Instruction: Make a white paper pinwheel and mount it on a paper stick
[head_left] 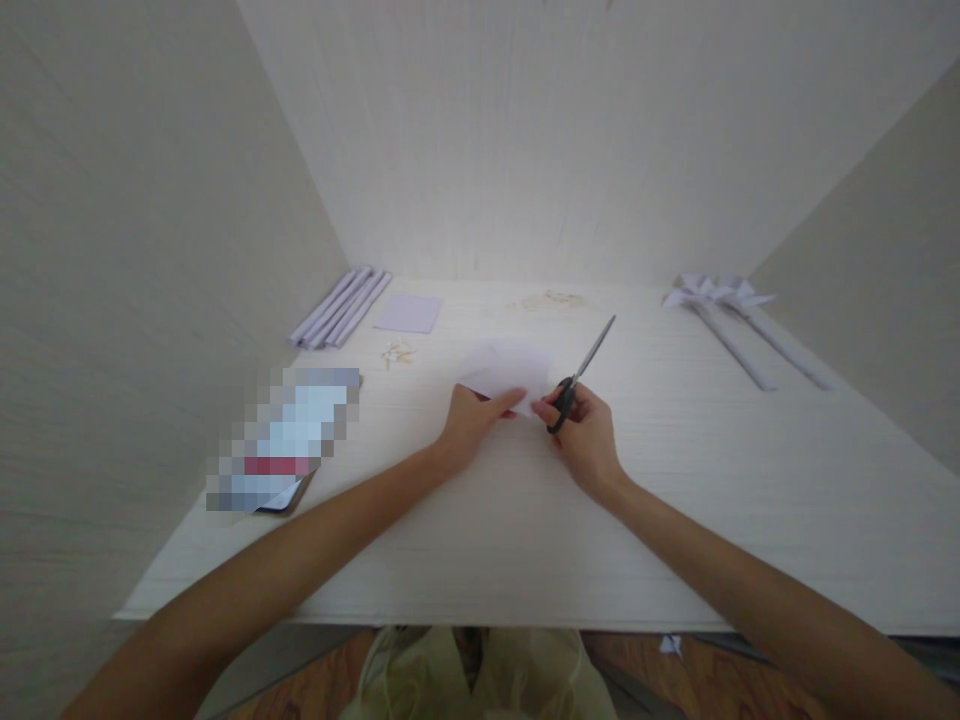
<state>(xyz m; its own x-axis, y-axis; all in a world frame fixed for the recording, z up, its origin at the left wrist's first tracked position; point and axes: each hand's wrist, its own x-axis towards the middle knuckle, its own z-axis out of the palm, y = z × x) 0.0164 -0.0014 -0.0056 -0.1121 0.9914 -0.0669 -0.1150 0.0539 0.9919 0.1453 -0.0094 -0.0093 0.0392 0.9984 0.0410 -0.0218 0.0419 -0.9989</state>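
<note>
A sheet of paper (506, 368) is pinched by the left hand (472, 420); scissors (581, 372) are gripped by the right hand (585, 435). The phone (285, 440) at lower left is blurred, so nothing on it can be read.

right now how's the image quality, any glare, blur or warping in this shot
Head view: bright glare washes out the far table and the white paper under the left hand; wide-angle warping bends the side walls; a pixelated block masks something at left; the scissors in the right hand look sharp.
</note>
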